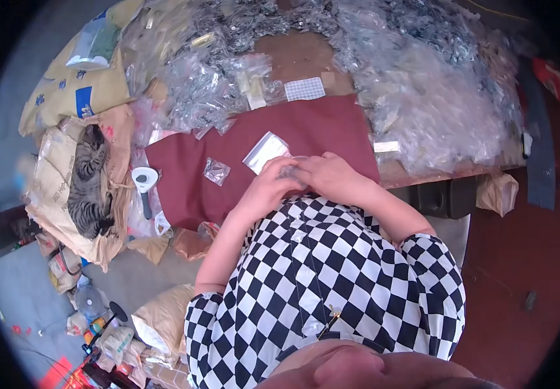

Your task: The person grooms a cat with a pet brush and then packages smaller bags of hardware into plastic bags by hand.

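My left hand [268, 187] and my right hand [333, 176] meet close to my body, over the maroon cloth [332, 123]. Their fingers are closed together on a small clear plastic bag [289, 172] that seems to hold grey bits; the fingers cover most of it. Just beyond my left fingertips lies a white-looking zip bag [268, 150], flat on the cloth. Farther left rests another small clear bag [216, 171] with little parts inside.
Heaps of clear bags with dark parts [416, 84] cover the table's far side and right. At the left are a white-headed tool with a dark handle [143, 185] and a tabby cat [88, 185] lying on a paper sack [53, 175]. A black bin [445, 198] stands under the table's right edge.
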